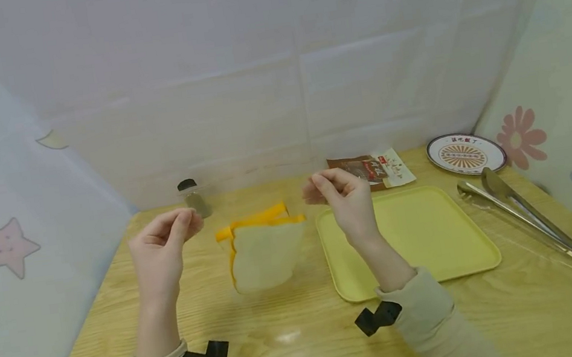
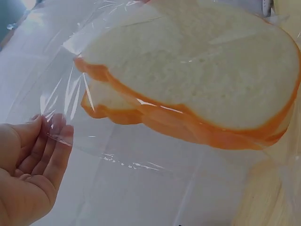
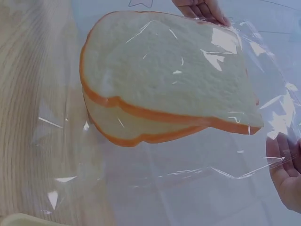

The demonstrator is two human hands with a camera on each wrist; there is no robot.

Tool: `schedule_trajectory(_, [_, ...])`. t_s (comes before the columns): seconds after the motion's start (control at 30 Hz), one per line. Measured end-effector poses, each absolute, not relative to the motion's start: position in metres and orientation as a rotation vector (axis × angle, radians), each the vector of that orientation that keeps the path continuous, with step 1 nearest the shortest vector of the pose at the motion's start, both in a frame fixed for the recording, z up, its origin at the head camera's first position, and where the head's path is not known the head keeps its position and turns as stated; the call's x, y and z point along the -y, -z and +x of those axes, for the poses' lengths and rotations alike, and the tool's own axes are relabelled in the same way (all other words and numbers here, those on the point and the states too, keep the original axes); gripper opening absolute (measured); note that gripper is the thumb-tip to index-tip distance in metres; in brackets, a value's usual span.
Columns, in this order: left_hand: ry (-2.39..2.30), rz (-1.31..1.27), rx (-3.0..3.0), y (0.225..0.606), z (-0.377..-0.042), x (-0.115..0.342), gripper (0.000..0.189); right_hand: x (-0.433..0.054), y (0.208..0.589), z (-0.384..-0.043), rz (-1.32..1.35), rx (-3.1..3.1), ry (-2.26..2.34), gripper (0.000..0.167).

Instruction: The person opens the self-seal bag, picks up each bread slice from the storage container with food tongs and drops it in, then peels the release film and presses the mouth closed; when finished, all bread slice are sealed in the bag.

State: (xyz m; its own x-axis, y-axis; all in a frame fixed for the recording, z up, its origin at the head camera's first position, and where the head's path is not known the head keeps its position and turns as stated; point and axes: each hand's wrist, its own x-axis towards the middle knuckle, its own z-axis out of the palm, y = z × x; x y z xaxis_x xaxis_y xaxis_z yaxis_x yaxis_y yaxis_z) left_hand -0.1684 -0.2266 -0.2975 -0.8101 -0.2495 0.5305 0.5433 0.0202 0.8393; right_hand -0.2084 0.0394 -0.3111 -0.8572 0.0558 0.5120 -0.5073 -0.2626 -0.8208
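A clear plastic bag [image 2: 136, 165] with slices of white bread [image 1: 266, 257] inside hangs over the table between my two hands. My left hand [image 1: 161, 251] pinches one upper corner between thumb and fingers, and in the left wrist view the film wrinkles at its fingertips. My right hand [image 1: 347, 203] pinches the opposite side of the bag's top. Two stacked slices with orange-brown crusts [image 3: 127, 108] show through the film in the right wrist view, offset from each other. In the head view the film itself is barely visible.
A yellow tray [image 1: 409, 234] lies on the wooden table under my right forearm. Metal tongs [image 1: 530, 217] lie right of it. Behind stand a black-capped jar [image 1: 194, 198], a brown-and-white food packet [image 1: 373, 171] and a patterned plate [image 1: 466, 154] near the back curtain.
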Motion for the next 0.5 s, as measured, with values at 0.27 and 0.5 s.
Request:
schedule_trajectory(0.27, [1.812,-0.342,1.81,0.307,-0.164,0.228,0.018,-0.04,0.321,-0.206,0.529,1.644,-2.211,0.02])
schedule_trajectory(0.5, [1.853,-0.29,1.818,0.309,-0.163,0.229,0.022,-0.039,0.328,-0.208,0.543,1.61,-2.244,0.019])
